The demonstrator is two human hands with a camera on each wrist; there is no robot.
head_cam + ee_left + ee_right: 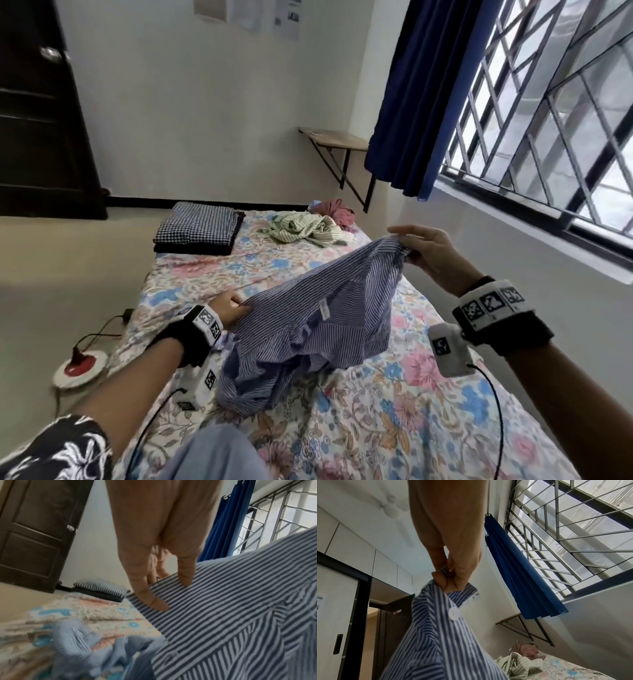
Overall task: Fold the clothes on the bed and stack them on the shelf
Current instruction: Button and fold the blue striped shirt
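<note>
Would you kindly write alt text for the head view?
Two hands hold up a blue-and-white striped shirt over a floral-sheeted bed: the left hand pinches one edge, the right hand another. Folded checked clothes and crumpled garments lie beyond.

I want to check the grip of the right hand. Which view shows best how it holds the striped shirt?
The right wrist view: the right hand pinches a bunched edge of the striped shirt close up. The head view shows the same hold from farther away. The left wrist view shows only the shirt, not this hand.
</note>
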